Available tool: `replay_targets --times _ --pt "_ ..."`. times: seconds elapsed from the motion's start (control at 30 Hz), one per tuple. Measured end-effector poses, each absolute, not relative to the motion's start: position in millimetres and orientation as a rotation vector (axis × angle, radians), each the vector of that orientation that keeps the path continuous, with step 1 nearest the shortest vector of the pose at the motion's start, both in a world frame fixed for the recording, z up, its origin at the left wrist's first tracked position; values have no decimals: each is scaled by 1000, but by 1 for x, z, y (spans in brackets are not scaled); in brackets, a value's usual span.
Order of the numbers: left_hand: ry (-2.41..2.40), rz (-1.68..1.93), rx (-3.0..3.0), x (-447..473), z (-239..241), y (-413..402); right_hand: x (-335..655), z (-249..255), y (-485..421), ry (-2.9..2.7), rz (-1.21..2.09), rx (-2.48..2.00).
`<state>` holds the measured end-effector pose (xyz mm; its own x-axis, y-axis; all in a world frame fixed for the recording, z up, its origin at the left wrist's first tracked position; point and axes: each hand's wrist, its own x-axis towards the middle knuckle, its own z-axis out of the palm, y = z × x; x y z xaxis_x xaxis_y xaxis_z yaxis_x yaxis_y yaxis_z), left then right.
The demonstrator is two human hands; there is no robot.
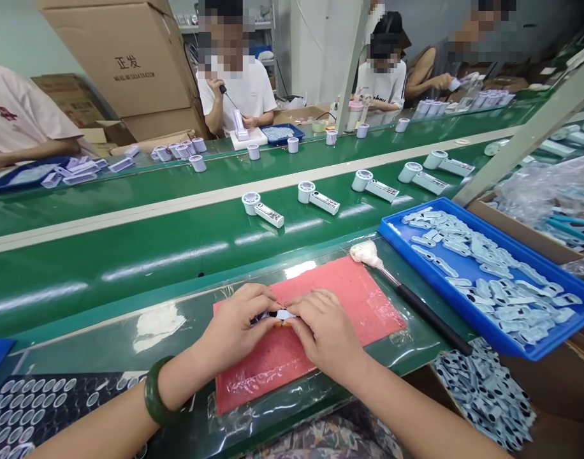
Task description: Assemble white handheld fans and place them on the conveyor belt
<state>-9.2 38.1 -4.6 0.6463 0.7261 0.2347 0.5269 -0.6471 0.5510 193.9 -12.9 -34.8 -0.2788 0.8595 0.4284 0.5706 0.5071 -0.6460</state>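
Note:
Above a red mat [359, 299], both of my hands grip a small light-blue plastic piece [283, 314] that has a dark spot on it. The fingers and thumb of my left hand [239, 328] close on its left end. On its other end, my right hand [328, 331] pinches in the same way, thumb in front and fingers behind. Fingers cover most of the piece, so its full outline is hidden. A green bangle [159, 390] circles my left wrist. At the mat's upper right corner lies a black-handled tool [430, 315] with a white wrapped head.
To the right stands a blue tray [387, 236] of light-blue pieces, above a box heaped with similar pieces [488, 395]. A sheet of oval stickers [38, 408] lies at lower left. White handheld devices [268, 213] line the green belt [167, 255]. Several people sit across it.

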Motion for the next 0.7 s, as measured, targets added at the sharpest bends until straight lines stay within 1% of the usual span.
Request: replay_targets --times 0.27,0.37,0.5,0.7 --pt "999 570 2510 -8 -1 31 198 -50 -18 -1906 581 -1192" --pt "974 544 2562 -12 2 19 200 -47 -26 -1884 681 -1194" --pt "1013 417 2596 -10 1 1 200 -38 -32 -1982 801 -1218" --pt "1051 310 2621 -2 1 -1 195 -42 -29 -2120 672 -1282"
